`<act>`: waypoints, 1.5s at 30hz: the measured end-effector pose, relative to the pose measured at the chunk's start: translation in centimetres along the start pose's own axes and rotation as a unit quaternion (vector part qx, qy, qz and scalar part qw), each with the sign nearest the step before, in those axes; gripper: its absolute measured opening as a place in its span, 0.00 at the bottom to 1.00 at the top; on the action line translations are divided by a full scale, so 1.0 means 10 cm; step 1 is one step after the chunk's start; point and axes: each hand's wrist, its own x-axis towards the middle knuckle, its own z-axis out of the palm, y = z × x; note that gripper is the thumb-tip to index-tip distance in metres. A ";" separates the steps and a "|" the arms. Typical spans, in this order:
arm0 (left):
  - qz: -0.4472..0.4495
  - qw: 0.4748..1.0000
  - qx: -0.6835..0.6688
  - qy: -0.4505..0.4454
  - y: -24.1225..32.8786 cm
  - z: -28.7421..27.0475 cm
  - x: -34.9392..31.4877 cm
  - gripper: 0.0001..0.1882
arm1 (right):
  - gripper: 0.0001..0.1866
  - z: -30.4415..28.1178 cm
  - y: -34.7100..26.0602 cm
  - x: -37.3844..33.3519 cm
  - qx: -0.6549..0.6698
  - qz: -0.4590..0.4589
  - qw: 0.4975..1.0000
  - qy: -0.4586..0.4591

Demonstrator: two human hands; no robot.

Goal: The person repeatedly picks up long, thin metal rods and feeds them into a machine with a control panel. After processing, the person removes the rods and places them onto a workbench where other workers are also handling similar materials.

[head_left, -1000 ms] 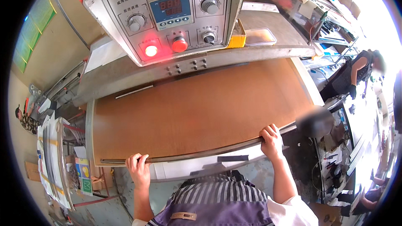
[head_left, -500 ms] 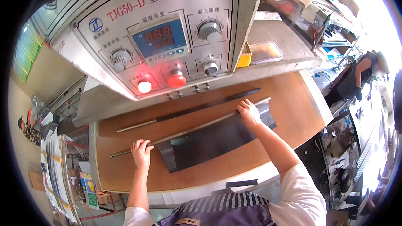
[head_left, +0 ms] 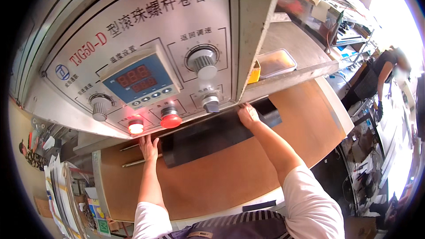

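Note:
A black flexible sheet (head_left: 201,142) lies on the brown board, its far part hidden below the machine's control box. My left hand (head_left: 148,148) is at its left end, fingers stretched forward and apart, lying over a thin metal rod (head_left: 133,164). Part of that rod shows on both sides of the hand; the rest is out of sight. My right hand (head_left: 249,116) presses on the sheet towards its right end, fingers extended under the box's lower edge, their tips partly hidden. The tip of a second rod (head_left: 128,147) shows beyond my left hand.
Above the board hangs a control box (head_left: 146,31) with knobs, a display, a lit red lamp (head_left: 136,127) and a red button (head_left: 171,118). A clear plastic tray (head_left: 278,63) and a yellow box (head_left: 254,73) sit on the metal ledge. A person (head_left: 376,77) stands at the right.
Both hands have moved forward, carrying the rod and black sheet towards the machine. My left fingers have straightened. My view has shifted, so the control box looks larger and covers the far rod.

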 end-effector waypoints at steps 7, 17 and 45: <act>0.011 0.996 0.027 -0.089 0.10 -0.38 -1.06 0.33 | 0.25 -0.26 -0.42 -1.47 0.140 0.067 0.974 0.165; 0.026 0.992 -0.091 -0.079 0.92 -1.01 -2.67 0.34 | 0.22 -0.38 -0.66 -2.04 0.070 0.056 0.995 0.052; -0.336 0.464 -0.780 -0.251 0.93 -1.35 -3.42 0.22 | 0.12 -0.72 -0.15 -2.37 -0.101 -0.070 0.979 -0.161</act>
